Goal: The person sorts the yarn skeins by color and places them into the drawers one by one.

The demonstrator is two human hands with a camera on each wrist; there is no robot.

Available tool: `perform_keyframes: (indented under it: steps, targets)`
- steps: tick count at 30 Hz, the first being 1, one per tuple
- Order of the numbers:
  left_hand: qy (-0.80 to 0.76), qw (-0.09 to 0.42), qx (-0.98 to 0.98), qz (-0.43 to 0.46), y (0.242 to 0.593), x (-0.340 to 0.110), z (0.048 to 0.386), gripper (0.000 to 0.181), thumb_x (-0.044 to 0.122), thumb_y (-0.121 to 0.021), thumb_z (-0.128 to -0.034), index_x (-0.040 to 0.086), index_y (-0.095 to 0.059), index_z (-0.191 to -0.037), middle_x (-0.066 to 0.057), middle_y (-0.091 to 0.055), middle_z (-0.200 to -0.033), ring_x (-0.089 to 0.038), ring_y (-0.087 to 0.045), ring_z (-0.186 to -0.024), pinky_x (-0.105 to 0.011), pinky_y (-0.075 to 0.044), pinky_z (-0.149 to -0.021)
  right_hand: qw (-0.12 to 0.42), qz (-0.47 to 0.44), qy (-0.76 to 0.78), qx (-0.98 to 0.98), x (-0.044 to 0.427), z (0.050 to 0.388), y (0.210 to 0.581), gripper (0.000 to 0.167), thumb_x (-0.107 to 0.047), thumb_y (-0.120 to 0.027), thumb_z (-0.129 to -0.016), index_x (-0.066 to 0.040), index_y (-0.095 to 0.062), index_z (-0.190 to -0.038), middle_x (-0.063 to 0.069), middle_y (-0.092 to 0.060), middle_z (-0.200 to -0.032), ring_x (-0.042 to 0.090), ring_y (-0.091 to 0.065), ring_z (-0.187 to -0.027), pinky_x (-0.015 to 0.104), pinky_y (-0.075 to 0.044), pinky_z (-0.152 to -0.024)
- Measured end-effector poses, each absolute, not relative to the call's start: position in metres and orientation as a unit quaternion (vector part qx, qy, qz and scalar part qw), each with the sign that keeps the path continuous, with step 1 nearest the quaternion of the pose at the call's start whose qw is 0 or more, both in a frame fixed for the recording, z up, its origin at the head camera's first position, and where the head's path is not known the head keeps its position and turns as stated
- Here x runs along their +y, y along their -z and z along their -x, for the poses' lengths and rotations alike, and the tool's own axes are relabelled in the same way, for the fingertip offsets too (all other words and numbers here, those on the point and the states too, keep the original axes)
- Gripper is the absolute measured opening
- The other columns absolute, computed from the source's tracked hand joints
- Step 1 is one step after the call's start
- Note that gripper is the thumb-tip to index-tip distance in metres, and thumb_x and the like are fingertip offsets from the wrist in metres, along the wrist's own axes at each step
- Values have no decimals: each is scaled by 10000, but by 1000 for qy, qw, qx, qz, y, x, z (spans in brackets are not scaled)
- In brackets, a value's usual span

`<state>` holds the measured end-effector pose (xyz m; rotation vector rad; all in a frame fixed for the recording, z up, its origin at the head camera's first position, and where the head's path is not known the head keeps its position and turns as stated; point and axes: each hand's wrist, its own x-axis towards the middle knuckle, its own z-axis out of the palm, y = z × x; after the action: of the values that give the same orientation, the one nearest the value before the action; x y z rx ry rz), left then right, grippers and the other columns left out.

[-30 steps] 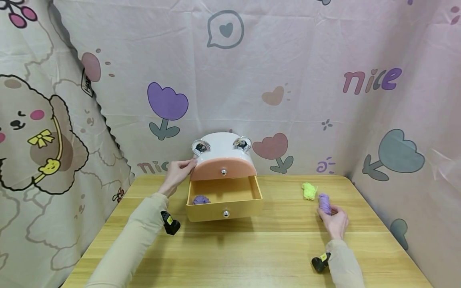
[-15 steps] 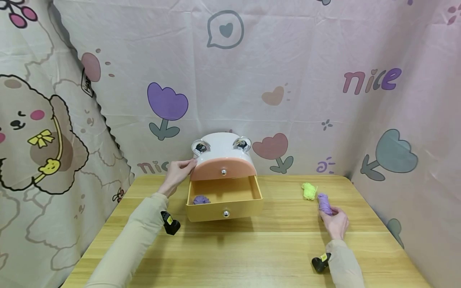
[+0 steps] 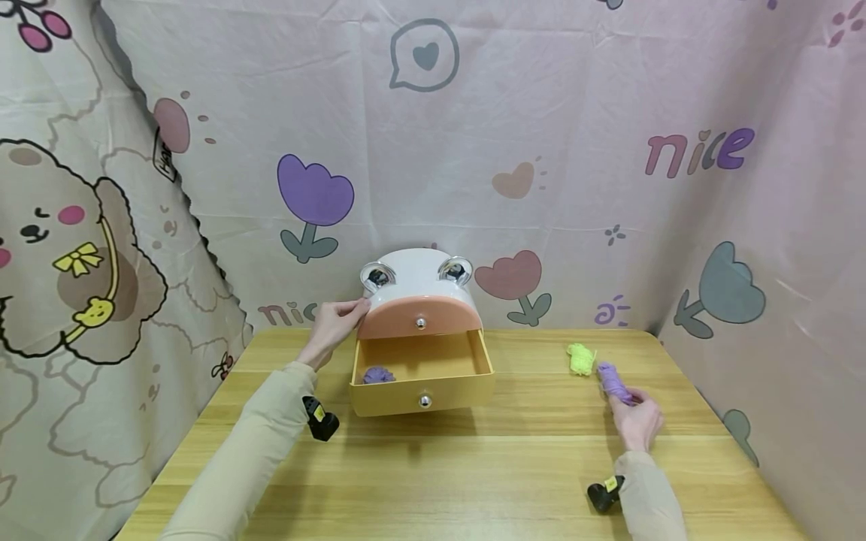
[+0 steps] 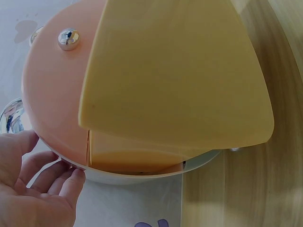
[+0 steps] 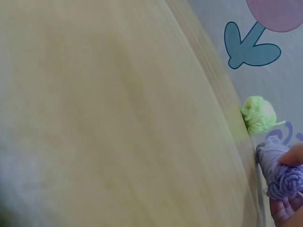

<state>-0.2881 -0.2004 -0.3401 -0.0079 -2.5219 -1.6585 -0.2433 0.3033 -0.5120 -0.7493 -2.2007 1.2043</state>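
Note:
A small chest (image 3: 419, 270) with a white shell and silver eyes stands near the back of the table. Its yellow lower drawer (image 3: 389, 400) is pulled out, and the pink upper drawer (image 3: 389, 321) is closed. My left hand (image 3: 331, 330) rests bent fingers and thumb against the shell's left edge; the left wrist view shows the fingertips on the rim. At the right, my right hand (image 3: 638, 424) pinches a purple yarn skein (image 3: 613, 383) near its lower end; most of that hand lies outside the right wrist view. A purple yarn bundle (image 3: 377, 375) lies in the open drawer's left side.
A lime-green yarn ball (image 3: 580, 360) lies on the wooden table (image 3: 501, 481), just left of the held skein. Printed cloth (image 3: 433, 135) hangs behind the table and along both sides. The drawer sticks out towards the front of the table.
My right hand has shifted slightly to the right, and the purple skein in it has tilted more. The left hand and the chest have stayed in place.

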Motion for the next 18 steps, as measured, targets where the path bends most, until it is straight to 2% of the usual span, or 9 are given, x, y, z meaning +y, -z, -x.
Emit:
perform_keyframes:
  steps: [5,10,15,18]
  targets:
    - [547,60,-835,0,340,-200,289,462,316,-600,-1013,11,-590,-1361,-199,-565,-1422,-348,-501,-1396,-468,-421,-1161,270,278,-449,-805,303,243,507,382,-119,-678,-865,75,-653,-1193,365,-622,-1223,492,-540,-1114,558,-374,-1006]
    - [552,56,-832,0,340,-200,289,466,312,-597,-1015,8,-583,-1368,-202,-557,-1433,-350,-499,-1398,-469,-419,-1164,279,273,-451,-803,301,243,499,372,-128,-681,-867,68,-663,-1183,353,-634,-1213,478,-551,-1098,539,-373,-985]
    - [553,56,-831,3,339,-200,288,462,302,-590,-1019,3,-578,-1371,-208,-557,-1431,-356,-503,-1395,-467,-421,-1163,294,264,-441,-806,297,244,490,355,-143,-704,-863,50,-684,-1160,337,-667,-1169,445,-603,-1030,429,-414,-865]
    - [550,56,-833,3,340,-200,287,463,307,-591,-1017,6,-583,-1370,-205,-562,-1429,-354,-501,-1395,-468,-422,-1163,295,262,-437,-808,294,245,483,351,-164,-721,-863,19,-698,-1162,318,-692,-1141,348,-637,-926,306,-412,-769]
